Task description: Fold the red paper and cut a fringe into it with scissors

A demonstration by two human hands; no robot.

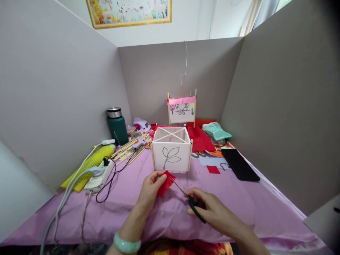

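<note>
My left hand pinches a small folded piece of red paper just in front of a white paper lantern box with a leaf drawn on its front. My right hand grips small black-handled scissors, whose blades reach up to the red paper's right edge. A green bangle sits on my left wrist. Both hands hover over the purple cloth covering the table.
A second lantern with pink trim stands behind the box. At left lie a green flask, wooden sticks, a yellow mesh roll and a power strip. A black phone, red paper scraps and grey partition walls surround.
</note>
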